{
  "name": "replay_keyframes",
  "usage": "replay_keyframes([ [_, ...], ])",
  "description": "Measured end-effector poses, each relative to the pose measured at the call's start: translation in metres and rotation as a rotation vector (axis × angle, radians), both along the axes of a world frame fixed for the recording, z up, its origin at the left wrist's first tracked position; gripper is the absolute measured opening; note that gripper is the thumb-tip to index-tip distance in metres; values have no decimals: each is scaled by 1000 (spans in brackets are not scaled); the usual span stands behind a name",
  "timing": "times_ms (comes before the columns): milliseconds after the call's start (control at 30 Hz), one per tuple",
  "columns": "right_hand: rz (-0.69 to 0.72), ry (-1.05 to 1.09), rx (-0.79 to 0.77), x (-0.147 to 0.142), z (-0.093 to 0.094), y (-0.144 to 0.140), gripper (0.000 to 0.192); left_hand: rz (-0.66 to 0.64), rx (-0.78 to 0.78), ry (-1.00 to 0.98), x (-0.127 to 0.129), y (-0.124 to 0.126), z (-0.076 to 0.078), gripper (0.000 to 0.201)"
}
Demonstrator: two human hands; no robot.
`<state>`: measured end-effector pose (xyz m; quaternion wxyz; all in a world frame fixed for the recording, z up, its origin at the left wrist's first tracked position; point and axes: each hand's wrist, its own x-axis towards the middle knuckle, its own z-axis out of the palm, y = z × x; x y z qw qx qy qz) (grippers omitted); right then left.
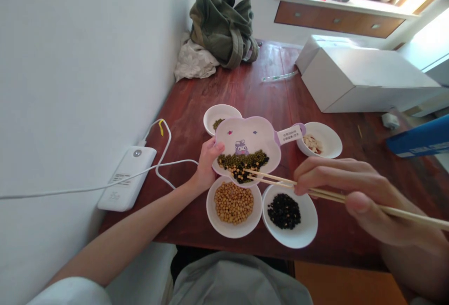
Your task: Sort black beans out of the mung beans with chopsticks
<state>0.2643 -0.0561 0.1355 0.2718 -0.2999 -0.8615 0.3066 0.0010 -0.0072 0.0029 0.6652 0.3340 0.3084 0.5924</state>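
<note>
The right hand is closed around a pair of wooden chopsticks, whose tips reach into the heap of mixed beans lying at the near side of a pale flower-shaped plate with a cartoon figure printed on it. The left hand grips that plate by its left edge, thumb on the rim, and holds it tilted toward the person, above the dark red wooden table. Just below the plate stand two white bowls side by side, touching: one with yellow soybeans, one with black beans. A bowl with a few green beans shows behind the plate's left side, and a bowl with pale pieces stands to its right. A white power bank with a cable lies by the wall.
</note>
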Motion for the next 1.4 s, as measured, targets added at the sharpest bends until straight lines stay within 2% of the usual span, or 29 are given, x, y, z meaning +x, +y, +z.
replay_keyframes([
  [100, 48, 1, -81, 1, -6, 6, 52, -27, 5, 7, -1, 0, 1, 32],
  [267, 7, 51, -9, 4, -12, 8, 29, -39, 25, 8, -2, 0, 2, 28],
  [400, -30, 75, 21, 1, -14, 10, 22, -11, -1, 20, -2, -1, 1, 31],
  [633, -55, 74, 28, -2, -19, 16, 27, -58, 14, 83, -4, 0, 1, 39],
  [767, -81, 127, -11, 2, -20, 19, 29, -148, 84, 158, -10, 5, 1, 42],
  [833, -112, 162, -24, 8, -19, 21, 33, -211, 80, 159, -12, 7, 6, 45],
  [933, -184, 270, -26, 18, -14, 23, 45, -293, 28, 167, -8, 7, 27, 49],
  [1033, -261, 428, -15, 28, -9, 28, 56, -360, 15, 189, 5, 6, 52, 51],
  [1133, -268, 485, -52, 40, -8, 38, 62, -445, -19, 167, 23, 10, 64, 51],
  [1200, -254, 485, -129, 48, -12, 44, 63, -491, -11, 167, 35, 16, 62, 52],
  [1300, -255, 516, -271, 60, -27, 48, 65, -525, 18, 188, 50, 29, 51, 55],
  [1400, -312, 579, -270, 68, -45, 45, 64, -572, 20, 205, 57, 39, 40, 59],
])
